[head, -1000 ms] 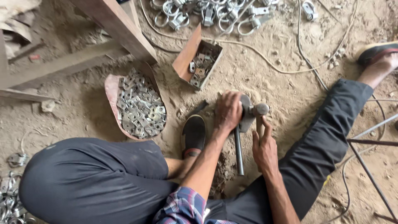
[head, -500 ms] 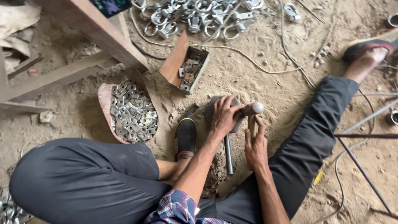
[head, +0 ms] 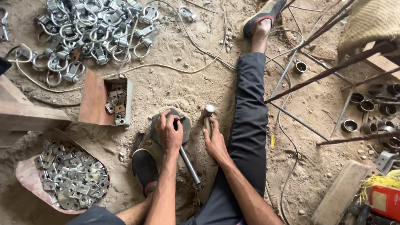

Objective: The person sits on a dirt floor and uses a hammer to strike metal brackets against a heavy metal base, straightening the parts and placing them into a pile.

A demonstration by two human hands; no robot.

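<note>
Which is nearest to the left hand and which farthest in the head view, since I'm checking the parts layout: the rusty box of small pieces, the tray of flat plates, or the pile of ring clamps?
1. Rusty box of small pieces, just up-left of the left hand.
2. Tray of flat plates, lower left.
3. Pile of ring clamps, far top left.

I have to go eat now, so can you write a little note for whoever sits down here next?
Left hand: pressing down on a dark flat metal block on the sandy ground, its grip around a grey steel rod.
Right hand: holding a wooden-handled hammer upright beside the block.
Small flat plates fill the rusty curved tray; a few lie in the rusty open box. Finished ring clamps are piled beyond. How many remain cannot be told.
</note>
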